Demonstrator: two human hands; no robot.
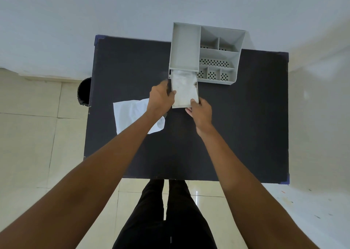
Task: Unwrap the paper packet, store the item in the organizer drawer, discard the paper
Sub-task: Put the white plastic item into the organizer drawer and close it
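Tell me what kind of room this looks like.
Probably a plain indoor room set up as a work or recording station, not a lived-in home: a bare black table against a blank pale wall, a tiled floor, a grey desk organizer, and a dark bin beside the table.

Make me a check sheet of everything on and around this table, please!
Surface: black table, mostly bare.
Job's things: grey organizer at far edge; its drawer pulled out, something white inside; white paper lying flat on the table.
Clutter: nothing seen.
Hands: left hand grips the drawer's left side, right hand its front corner.
Cables: nothing seen.
Surroundings: dark bin left of table, tiled floor, pale wall.
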